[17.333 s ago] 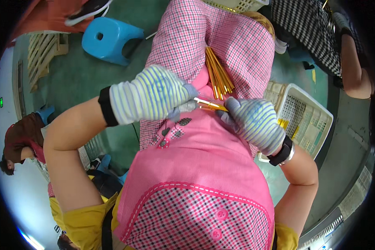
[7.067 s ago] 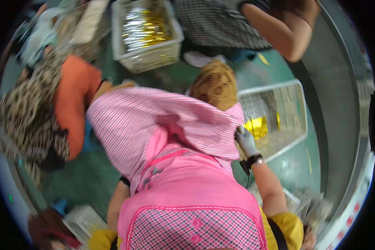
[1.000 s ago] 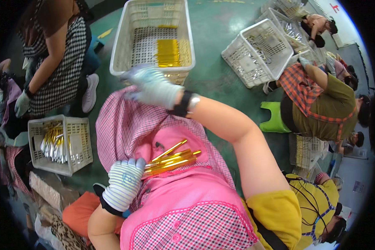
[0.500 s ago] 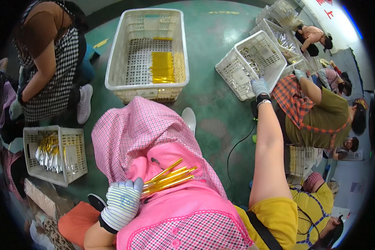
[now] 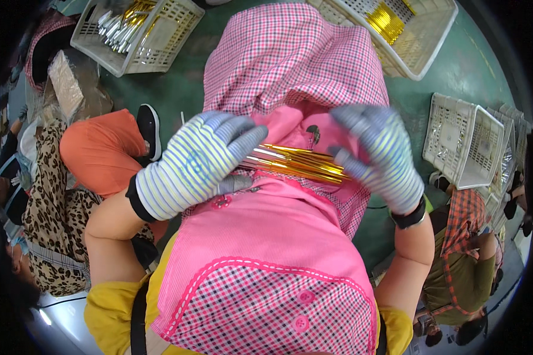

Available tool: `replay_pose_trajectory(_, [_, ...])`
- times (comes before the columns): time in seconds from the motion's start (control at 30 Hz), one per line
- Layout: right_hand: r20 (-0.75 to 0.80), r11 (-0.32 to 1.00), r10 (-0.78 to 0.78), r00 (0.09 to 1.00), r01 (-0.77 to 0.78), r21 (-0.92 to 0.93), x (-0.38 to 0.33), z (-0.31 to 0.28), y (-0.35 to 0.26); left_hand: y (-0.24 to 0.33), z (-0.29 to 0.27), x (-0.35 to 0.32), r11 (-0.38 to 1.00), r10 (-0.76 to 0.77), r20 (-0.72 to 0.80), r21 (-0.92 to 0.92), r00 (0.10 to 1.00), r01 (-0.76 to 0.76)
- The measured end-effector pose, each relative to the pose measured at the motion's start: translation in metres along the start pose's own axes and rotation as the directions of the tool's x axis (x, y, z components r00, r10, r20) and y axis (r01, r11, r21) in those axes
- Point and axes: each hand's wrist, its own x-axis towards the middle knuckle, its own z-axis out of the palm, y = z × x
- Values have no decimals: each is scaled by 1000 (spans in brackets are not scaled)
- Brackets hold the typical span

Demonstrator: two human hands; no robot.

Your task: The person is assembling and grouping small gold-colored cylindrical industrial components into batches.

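A bundle of slim gold-and-silver tubes (image 5: 305, 163) lies crosswise over my pink apron at lap height. My left hand (image 5: 192, 163), in a striped knit glove, is closed around the silver ends. My right hand (image 5: 385, 151), gloved the same way, hovers by the gold ends with thumb and fingers apart. Its fingers are smeared by motion, and whether the thumb touches the tubes I cannot tell. Under the bundle, the pink-checked apron (image 5: 296, 65) spreads over my lap.
A white crate (image 5: 160, 44) of loose gold and silver tubes stands at the far left. Gold tubes lie in rows in another crate (image 5: 420, 65) at the far right. More crates (image 5: 456, 139) stand at right. Co-workers sit on both sides, one in orange trousers (image 5: 98, 151) close by.
My view has turned. My right hand has left the crate at the right and come to the gold ends of the bundle, its fingers apart. My left hand still grips the tubes.
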Motion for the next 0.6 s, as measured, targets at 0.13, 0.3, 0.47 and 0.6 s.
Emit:
replay_pose_trajectory(0.13, [235,999,-39,971,36,16,-5,35,-29,-14,8,-6,996,25,-117,-86,993,-36])
replay_pose_trajectory(0.3, [314,996,46,948,-68,61,4,50,-25,-24,7,1,993,23,-3,-119,1000,-24])
replay_pose_trajectory(0.47, [270,971,125,955,-173,162,15,45,-23,-40,-11,22,979,131,-214,-124,968,-160])
replay_pose_trajectory(0.6, [197,863,292,936,-347,368,19,35,-27,-34,-15,55,905,410,-179,202,894,-375])
